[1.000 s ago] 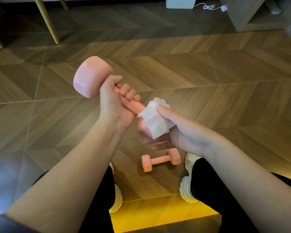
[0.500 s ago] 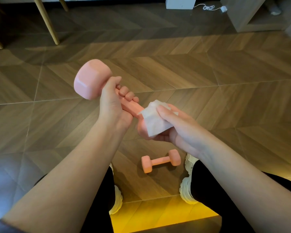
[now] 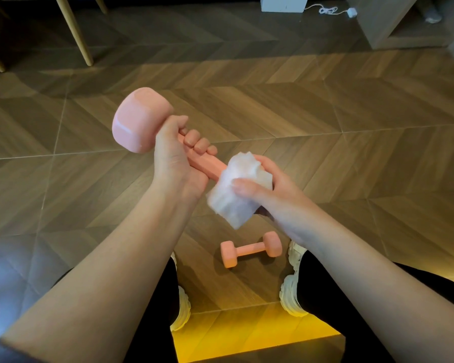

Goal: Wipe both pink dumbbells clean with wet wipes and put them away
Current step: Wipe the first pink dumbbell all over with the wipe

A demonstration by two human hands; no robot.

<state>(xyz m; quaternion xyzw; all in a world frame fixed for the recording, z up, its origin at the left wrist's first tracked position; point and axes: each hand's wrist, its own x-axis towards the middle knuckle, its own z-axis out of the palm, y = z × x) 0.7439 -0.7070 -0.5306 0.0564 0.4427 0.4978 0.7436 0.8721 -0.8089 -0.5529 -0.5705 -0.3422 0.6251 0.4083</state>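
Observation:
My left hand (image 3: 178,163) grips the handle of a pink dumbbell (image 3: 139,120), held tilted in the air with its far head up and to the left. A white wet wipe (image 3: 233,200) is wrapped over the dumbbell's near head, which it hides. My right hand (image 3: 262,189) holds the wipe around that head, thumb on top. A second pink dumbbell (image 3: 250,248) lies on the wood floor between my feet.
My white shoes (image 3: 294,292) flank the floor dumbbell. Wooden furniture legs (image 3: 75,30) stand at the back left. A white box (image 3: 283,2) with a cable and a wooden cabinet (image 3: 393,24) sit at the back right.
The wipe has spread from a small fold under my thumb to cover the whole near head, and my right hand has closed round it. The dumbbell has shifted slightly down.

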